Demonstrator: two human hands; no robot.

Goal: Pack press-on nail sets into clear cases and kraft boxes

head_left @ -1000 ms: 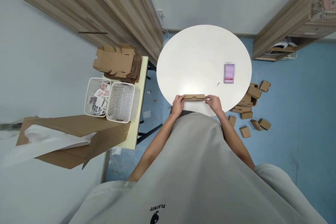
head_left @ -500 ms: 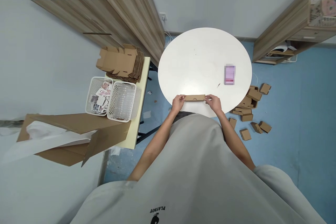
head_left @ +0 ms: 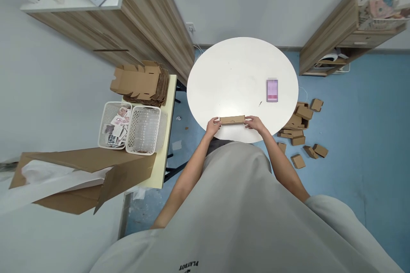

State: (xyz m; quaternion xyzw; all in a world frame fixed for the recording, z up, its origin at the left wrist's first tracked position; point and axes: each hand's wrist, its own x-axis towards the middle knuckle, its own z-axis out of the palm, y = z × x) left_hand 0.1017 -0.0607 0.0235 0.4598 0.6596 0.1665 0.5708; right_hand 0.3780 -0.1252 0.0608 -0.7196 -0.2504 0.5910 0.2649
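Note:
A narrow brown cardboard box [head_left: 232,120] lies near the front edge of the round white table [head_left: 240,64]. At its left end is my left hand [head_left: 213,127], thumb and fingers closed around that end. My right hand [head_left: 255,123] has the right end between its fingertips in the same way. The undersides of both grips are hard to see. Farther right on the tabletop lies a pinkish-purple, pixelated rectangular item [head_left: 272,90].
On the left side table [head_left: 165,136] are flattened cardboard boxes [head_left: 139,81], a white basket of cards [head_left: 117,130] and a second white basket [head_left: 143,130]. A large open carton [head_left: 128,175] stands nearer me. Small brown boxes [head_left: 297,136] litter the floor at right.
The view has shifted slightly. The box in my hands is tilted a little differently, with its right end slightly higher in the picture and its front flap less distinct.

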